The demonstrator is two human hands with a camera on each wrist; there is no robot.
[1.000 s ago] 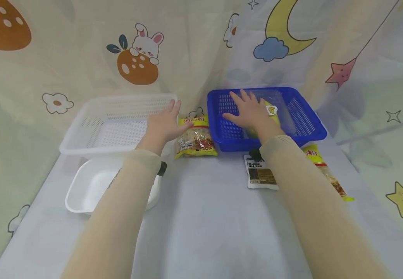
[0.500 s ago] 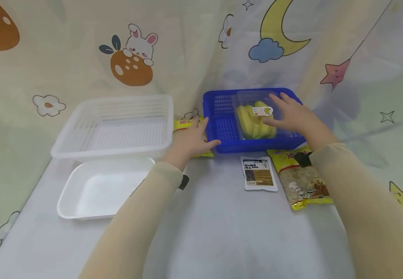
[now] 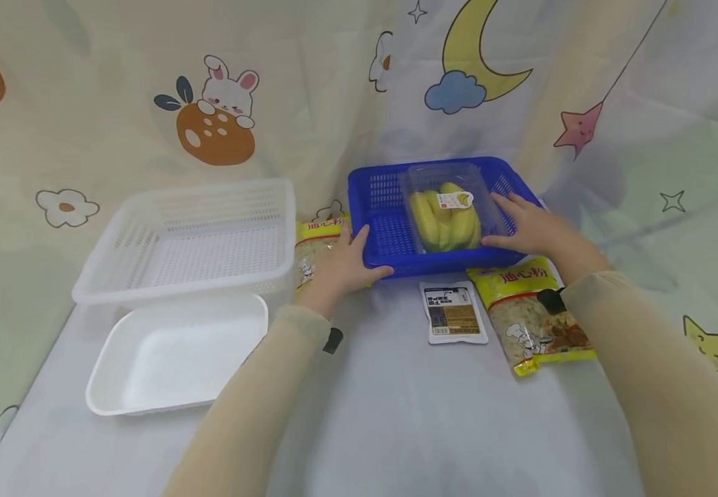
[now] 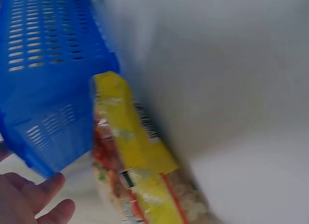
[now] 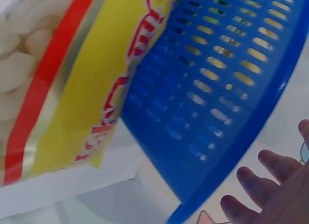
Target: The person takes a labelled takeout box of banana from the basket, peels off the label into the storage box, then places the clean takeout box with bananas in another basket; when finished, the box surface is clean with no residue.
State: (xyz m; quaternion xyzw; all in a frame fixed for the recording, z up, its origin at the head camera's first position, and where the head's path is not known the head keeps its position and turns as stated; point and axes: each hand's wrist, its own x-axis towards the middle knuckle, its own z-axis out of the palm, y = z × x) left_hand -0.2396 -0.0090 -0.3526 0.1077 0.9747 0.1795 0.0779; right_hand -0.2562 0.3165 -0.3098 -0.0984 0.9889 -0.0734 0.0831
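Note:
In the head view a blue plastic basket (image 3: 433, 266) stands at the back, holding a clear box of yellow bananas (image 3: 446, 221) with a label on top. My left hand (image 3: 343, 266) is at the basket's left front corner, thumb and fingers spread. Its fingertips (image 4: 57, 181) lie close to the rim in the left wrist view; contact is unclear. On the other side, my right hand (image 3: 536, 228) reaches over the right rim with fingers extended. The right wrist view has its fingers (image 5: 253, 183) beside the blue wall, with a small gap visible. Neither hand holds anything.
A macaroni bag (image 3: 312, 252) lies partly under my left hand, another macaroni bag (image 3: 520, 304) below my right wrist. Between them and nearer sits a small white-and-brown packet (image 3: 453, 314). A white basket (image 3: 185, 290) and a white tray (image 3: 172, 359) stand at left.
My left hand has gone from the white basket's edge rightward to the blue basket's left side. My right hand has left the banana box for the blue basket's right side.

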